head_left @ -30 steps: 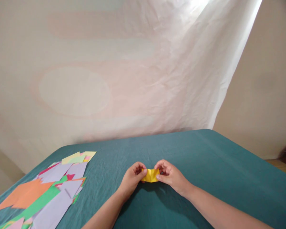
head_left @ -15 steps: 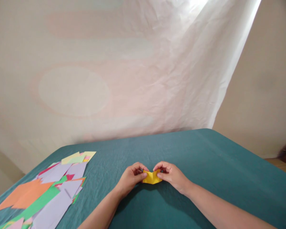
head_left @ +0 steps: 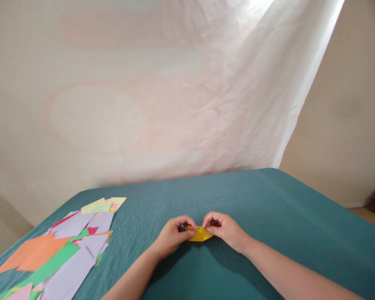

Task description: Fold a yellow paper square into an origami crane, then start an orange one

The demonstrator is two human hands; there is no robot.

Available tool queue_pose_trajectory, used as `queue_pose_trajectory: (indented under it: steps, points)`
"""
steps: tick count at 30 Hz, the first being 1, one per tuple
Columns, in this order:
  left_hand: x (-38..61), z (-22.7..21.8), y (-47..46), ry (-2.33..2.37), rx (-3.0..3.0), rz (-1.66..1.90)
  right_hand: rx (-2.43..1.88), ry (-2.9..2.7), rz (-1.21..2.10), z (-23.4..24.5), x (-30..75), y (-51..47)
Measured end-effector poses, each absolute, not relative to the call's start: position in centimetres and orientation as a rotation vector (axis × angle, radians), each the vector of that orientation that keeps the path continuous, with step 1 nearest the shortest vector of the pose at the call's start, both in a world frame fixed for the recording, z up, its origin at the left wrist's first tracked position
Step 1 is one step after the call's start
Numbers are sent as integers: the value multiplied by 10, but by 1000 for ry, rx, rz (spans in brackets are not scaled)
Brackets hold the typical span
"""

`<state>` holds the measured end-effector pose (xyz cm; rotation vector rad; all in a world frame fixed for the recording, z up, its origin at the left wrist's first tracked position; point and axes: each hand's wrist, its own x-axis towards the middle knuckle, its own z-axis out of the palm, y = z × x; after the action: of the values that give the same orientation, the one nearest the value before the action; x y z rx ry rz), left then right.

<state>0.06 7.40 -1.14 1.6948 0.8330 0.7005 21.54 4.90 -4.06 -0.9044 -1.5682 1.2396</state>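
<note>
Paper (head_left: 200, 236), yellow and folded, is between the left hand (head_left: 171, 233) and the right hand (head_left: 227, 231), well in from the far edge of the counter (head_left: 268, 216). Each hand is nearly closed, thumb and curled fingers pinching it: left hand at its left end, right hand at its right. Coloured sheets (head_left: 70, 273) overlap along the counter's left edge, well apart from both hands.
</note>
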Motion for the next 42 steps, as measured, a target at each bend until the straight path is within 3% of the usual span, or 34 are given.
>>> queue_pose_trajectory:
  steps: [32, 42]
  points:
    - [-5, -30, 83, 848, 1566, 734, -981, -1551, 1301, -48, 215, 50]
    - [-5, -29, 83, 932, 1687, 695, -1067, -1701, 1115, -38, 214, 46]
